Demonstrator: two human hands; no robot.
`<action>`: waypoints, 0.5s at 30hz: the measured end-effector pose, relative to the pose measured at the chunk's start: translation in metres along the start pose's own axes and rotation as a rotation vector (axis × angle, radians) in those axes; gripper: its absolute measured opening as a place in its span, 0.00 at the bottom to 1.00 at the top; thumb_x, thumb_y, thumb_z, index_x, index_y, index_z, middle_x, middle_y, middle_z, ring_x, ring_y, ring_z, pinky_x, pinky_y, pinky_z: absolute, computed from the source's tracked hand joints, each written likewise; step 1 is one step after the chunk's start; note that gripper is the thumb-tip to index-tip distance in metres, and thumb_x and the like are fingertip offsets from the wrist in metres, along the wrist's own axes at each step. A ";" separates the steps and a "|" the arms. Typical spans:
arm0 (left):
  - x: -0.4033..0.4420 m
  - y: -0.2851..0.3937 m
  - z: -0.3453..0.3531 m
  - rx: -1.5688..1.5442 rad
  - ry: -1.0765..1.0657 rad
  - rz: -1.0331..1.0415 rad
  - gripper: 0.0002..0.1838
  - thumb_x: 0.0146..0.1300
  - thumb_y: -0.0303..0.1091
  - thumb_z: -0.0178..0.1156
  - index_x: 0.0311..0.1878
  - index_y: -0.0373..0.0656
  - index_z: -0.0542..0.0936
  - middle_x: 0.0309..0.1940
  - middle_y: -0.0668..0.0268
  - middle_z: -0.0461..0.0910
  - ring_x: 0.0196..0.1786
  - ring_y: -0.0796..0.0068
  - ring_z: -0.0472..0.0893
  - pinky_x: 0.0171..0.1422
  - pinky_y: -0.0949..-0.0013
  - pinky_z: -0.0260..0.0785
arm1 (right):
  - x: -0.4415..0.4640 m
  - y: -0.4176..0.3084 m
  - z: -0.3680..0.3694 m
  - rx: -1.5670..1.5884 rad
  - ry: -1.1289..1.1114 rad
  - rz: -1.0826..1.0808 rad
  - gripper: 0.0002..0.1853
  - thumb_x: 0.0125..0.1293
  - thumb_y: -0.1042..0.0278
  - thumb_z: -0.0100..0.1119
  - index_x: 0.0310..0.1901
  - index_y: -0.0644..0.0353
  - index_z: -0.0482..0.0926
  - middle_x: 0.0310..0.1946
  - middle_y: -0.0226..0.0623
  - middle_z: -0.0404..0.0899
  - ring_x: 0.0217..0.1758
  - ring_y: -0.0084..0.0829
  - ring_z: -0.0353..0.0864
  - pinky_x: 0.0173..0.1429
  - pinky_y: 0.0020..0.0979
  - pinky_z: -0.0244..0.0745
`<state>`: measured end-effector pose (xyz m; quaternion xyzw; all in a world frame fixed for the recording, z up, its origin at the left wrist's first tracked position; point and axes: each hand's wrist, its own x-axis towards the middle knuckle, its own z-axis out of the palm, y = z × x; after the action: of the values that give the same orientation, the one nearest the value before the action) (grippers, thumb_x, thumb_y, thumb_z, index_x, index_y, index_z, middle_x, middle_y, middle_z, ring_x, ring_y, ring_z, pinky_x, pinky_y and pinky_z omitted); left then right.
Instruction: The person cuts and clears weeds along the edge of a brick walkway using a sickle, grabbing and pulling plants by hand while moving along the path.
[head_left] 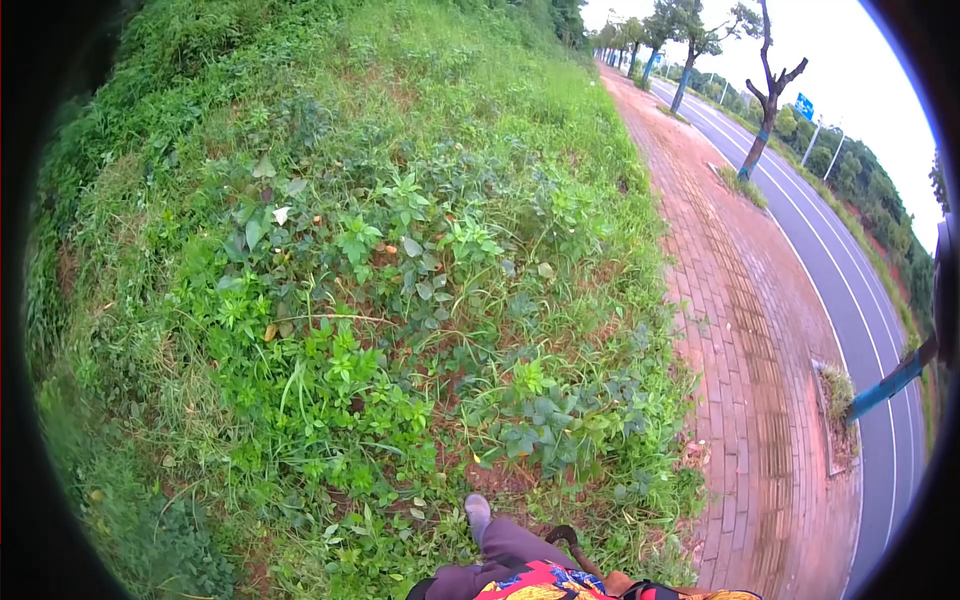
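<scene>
My right hand (618,583) shows only in part at the bottom edge, closed around the handle of a sickle. The sickle's dark curved blade (565,536) hooks out over the weeds beside my leg. A patterned red, yellow and blue garment (545,580) covers my body, and one trouser leg (515,543) reaches forward to a grey shoe (478,510) in the greenery. Low leafy weeds (540,430) grow right in front of the shoe. Nowhere in the frame does my left hand appear.
Weeds and grass cover the slope (330,250) ahead and to the left. A brick pavement (740,400) runs along the right, with tree pits and trees (765,110) whose trunks are partly painted blue. Beyond lies a road (850,260); a thin dry stick (345,317) lies among the plants.
</scene>
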<state>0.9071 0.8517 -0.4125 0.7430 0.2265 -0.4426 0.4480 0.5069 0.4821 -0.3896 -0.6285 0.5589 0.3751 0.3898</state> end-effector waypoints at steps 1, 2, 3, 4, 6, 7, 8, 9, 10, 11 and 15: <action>0.000 0.000 -0.001 0.003 0.000 -0.001 0.06 0.60 0.29 0.59 0.31 0.39 0.83 0.25 0.62 0.84 0.25 0.74 0.82 0.26 0.72 0.72 | 0.010 0.005 0.006 -0.011 0.013 -0.020 0.26 0.56 0.46 0.62 0.38 0.67 0.83 0.35 0.57 0.83 0.40 0.50 0.85 0.43 0.41 0.78; -0.002 0.002 -0.001 0.002 -0.001 -0.001 0.06 0.60 0.29 0.59 0.31 0.39 0.83 0.25 0.62 0.84 0.25 0.74 0.82 0.26 0.72 0.72 | 0.017 0.011 0.012 -0.023 0.025 -0.037 0.26 0.56 0.46 0.62 0.38 0.67 0.83 0.35 0.57 0.83 0.41 0.50 0.85 0.43 0.42 0.78; -0.003 0.001 -0.003 0.001 0.000 0.002 0.06 0.60 0.28 0.59 0.31 0.39 0.83 0.25 0.62 0.84 0.25 0.74 0.82 0.26 0.72 0.72 | 0.024 0.015 0.017 -0.032 0.036 -0.053 0.26 0.56 0.45 0.62 0.37 0.68 0.83 0.35 0.58 0.83 0.41 0.50 0.85 0.43 0.42 0.78; -0.003 -0.001 -0.005 -0.001 0.004 0.000 0.06 0.60 0.28 0.59 0.31 0.39 0.83 0.25 0.62 0.84 0.25 0.74 0.82 0.26 0.73 0.72 | 0.033 0.021 0.023 -0.049 0.044 -0.071 0.27 0.56 0.45 0.62 0.37 0.68 0.83 0.35 0.58 0.83 0.41 0.50 0.85 0.43 0.42 0.78; -0.004 -0.007 -0.010 0.000 0.008 0.006 0.06 0.60 0.28 0.59 0.31 0.39 0.83 0.24 0.62 0.84 0.25 0.74 0.82 0.26 0.73 0.72 | 0.044 0.029 0.033 -0.079 0.064 -0.111 0.27 0.56 0.45 0.62 0.37 0.69 0.82 0.36 0.58 0.83 0.42 0.51 0.85 0.43 0.43 0.78; -0.004 -0.010 -0.012 -0.002 0.009 0.010 0.06 0.60 0.28 0.59 0.31 0.39 0.83 0.24 0.62 0.84 0.25 0.74 0.82 0.26 0.73 0.72 | 0.049 0.033 0.038 -0.096 0.077 -0.132 0.27 0.56 0.45 0.62 0.37 0.69 0.82 0.36 0.59 0.83 0.42 0.51 0.84 0.43 0.43 0.78; -0.004 -0.013 -0.014 -0.005 0.009 0.014 0.06 0.60 0.28 0.59 0.31 0.38 0.83 0.24 0.62 0.84 0.25 0.74 0.82 0.26 0.73 0.72 | 0.054 0.037 0.041 -0.118 0.087 -0.150 0.28 0.56 0.44 0.62 0.37 0.69 0.82 0.36 0.59 0.83 0.43 0.51 0.84 0.43 0.43 0.78; -0.004 -0.016 -0.015 -0.008 0.007 0.022 0.06 0.60 0.28 0.59 0.31 0.38 0.83 0.24 0.62 0.84 0.25 0.74 0.82 0.26 0.73 0.72 | 0.042 0.023 0.036 -0.062 0.107 -0.119 0.29 0.57 0.44 0.62 0.38 0.70 0.82 0.37 0.60 0.83 0.45 0.52 0.84 0.45 0.44 0.77; -0.003 -0.021 -0.017 -0.011 0.006 0.028 0.06 0.60 0.28 0.59 0.31 0.38 0.83 0.24 0.62 0.84 0.25 0.74 0.82 0.26 0.73 0.72 | 0.032 0.013 0.031 -0.010 0.126 -0.087 0.29 0.57 0.43 0.62 0.38 0.71 0.82 0.38 0.61 0.82 0.47 0.53 0.83 0.46 0.44 0.77; -0.002 -0.029 -0.022 -0.013 0.004 0.038 0.06 0.60 0.28 0.59 0.31 0.38 0.83 0.24 0.62 0.84 0.25 0.74 0.82 0.26 0.73 0.72 | 0.028 0.011 0.029 -0.021 0.162 -0.106 0.29 0.57 0.44 0.62 0.40 0.71 0.81 0.39 0.62 0.82 0.50 0.54 0.82 0.48 0.45 0.76; -0.008 -0.057 -0.036 0.085 -0.019 0.199 0.06 0.59 0.28 0.58 0.31 0.38 0.84 0.24 0.62 0.84 0.25 0.74 0.82 0.26 0.73 0.72 | -0.015 -0.034 -0.003 -0.019 0.118 -0.111 0.31 0.51 0.44 0.66 0.41 0.70 0.82 0.41 0.61 0.82 0.49 0.53 0.83 0.50 0.41 0.79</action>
<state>0.8777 0.9117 -0.4249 0.7759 0.1285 -0.4120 0.4601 0.5392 0.4880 -0.3724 -0.6833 0.5415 0.3205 0.3704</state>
